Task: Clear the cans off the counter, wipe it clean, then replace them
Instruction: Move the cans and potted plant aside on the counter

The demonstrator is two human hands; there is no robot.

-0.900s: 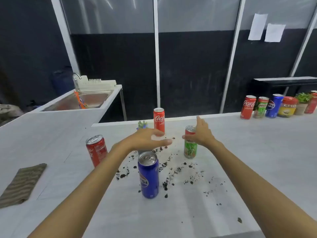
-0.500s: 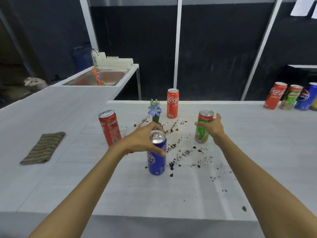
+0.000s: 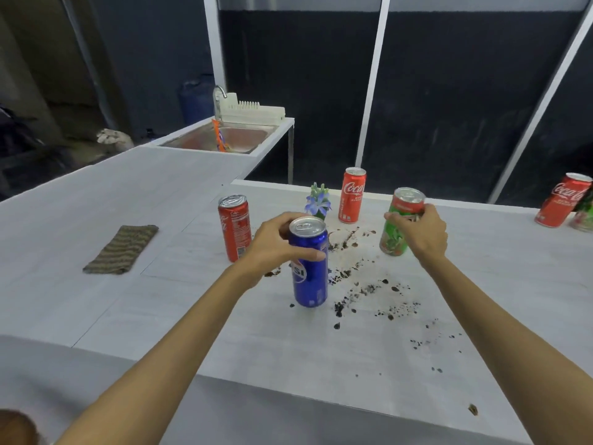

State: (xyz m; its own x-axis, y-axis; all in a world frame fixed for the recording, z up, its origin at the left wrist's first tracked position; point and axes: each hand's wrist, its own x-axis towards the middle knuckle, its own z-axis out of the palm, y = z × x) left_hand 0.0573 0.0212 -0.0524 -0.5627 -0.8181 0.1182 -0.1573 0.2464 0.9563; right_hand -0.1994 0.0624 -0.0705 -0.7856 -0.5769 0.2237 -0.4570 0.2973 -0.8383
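Blue can [image 3: 309, 277], green can [image 3: 393, 234] now gripped

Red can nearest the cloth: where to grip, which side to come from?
I'd wrap the upper sidewall of the red can, coming from the cloth side. It stands upright, a slim cylinder; the left hand on the blue can crowds its other side, and the cloth lies well apart.

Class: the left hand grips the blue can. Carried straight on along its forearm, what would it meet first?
Probably the blue flower just behind the blue can that the left hand holds; the far red can lies beyond. Depth is uncertain.
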